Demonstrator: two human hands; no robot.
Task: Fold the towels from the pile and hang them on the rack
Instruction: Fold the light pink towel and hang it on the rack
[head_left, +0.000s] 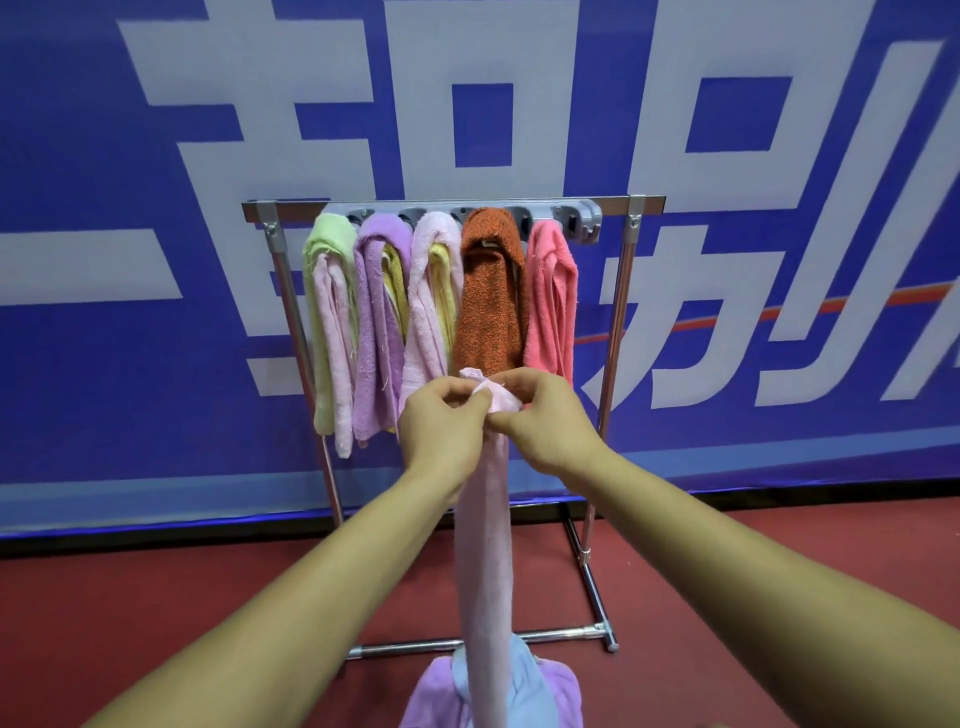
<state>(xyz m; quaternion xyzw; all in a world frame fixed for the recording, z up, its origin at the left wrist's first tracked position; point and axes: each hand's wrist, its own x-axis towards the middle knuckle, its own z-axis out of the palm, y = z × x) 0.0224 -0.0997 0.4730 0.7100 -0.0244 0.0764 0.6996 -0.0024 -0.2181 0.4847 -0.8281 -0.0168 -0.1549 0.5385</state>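
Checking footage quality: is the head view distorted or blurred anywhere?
Head view: wide-angle bending bows the rack posts and stretches the forearms; left hand, right hand and pink towel look sharp; lighting is even, faint shine on the metal.

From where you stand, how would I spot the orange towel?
Find the metal rack before the blue banner. The orange towel hangs fourth from its left end. It alone is dark and coarsely speckled, between a pale pink towel and a coral towel.

Head camera: faces forward-down, near rack (626, 270).
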